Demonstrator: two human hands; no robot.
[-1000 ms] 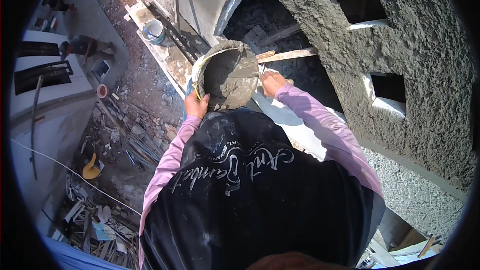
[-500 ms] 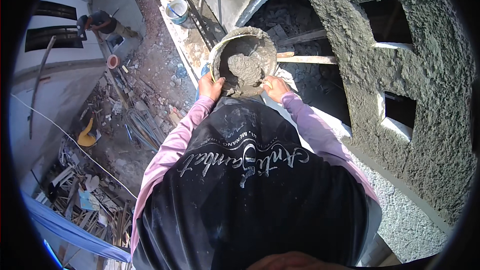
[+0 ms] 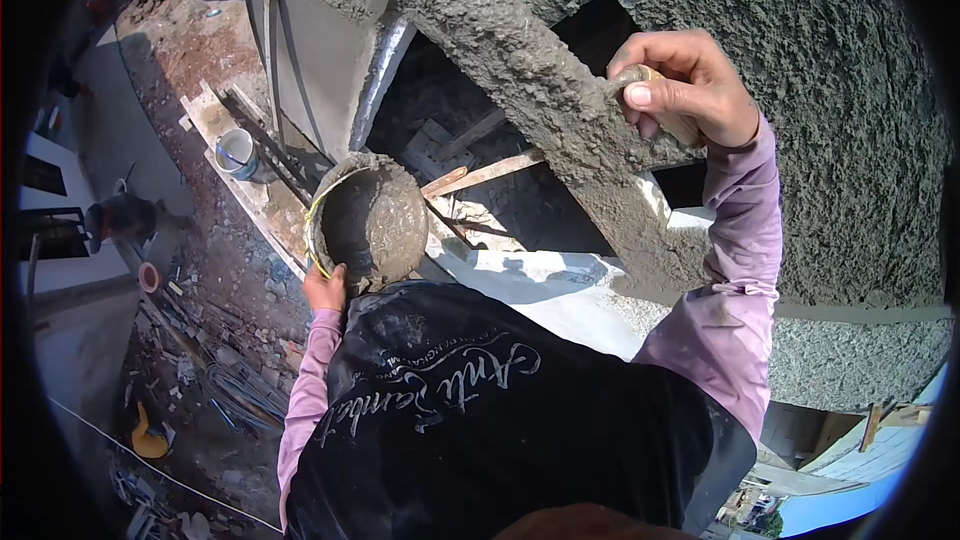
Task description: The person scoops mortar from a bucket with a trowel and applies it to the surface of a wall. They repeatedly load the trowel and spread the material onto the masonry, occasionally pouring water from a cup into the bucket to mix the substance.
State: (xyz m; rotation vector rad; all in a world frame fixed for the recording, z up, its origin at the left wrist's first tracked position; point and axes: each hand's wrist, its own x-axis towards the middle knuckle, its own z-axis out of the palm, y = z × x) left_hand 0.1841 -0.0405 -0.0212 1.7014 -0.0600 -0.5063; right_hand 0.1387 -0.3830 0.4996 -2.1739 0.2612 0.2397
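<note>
My left hand (image 3: 326, 286) grips the near-left rim of a round bucket (image 3: 400, 240) that is caked with grey mortar and has wet mortar inside. My right hand (image 3: 685, 90) is raised at the upper right, wrapped round a trowel handle (image 3: 650, 76) against the rough grey mortar-coated wall (image 3: 840, 140). The trowel's blade is hard to tell apart from the grey surface behind it. Dark openings break the wall, and a wooden batten (image 3: 490, 172) crosses the largest one, beside the bucket.
A plank walkway (image 3: 205, 115) holds a second, pale bucket (image 3: 236, 150). Far below at left lie rubble, pipes and timber (image 3: 230, 380). A blurred person (image 3: 125, 215) is near a white wall with dark windows. A white cable (image 3: 150, 470) runs along the lower left.
My right hand has risen from inside the bucket to the wall at upper right with the trowel. The bucket and my left hand now sit lower and further left in the view.
</note>
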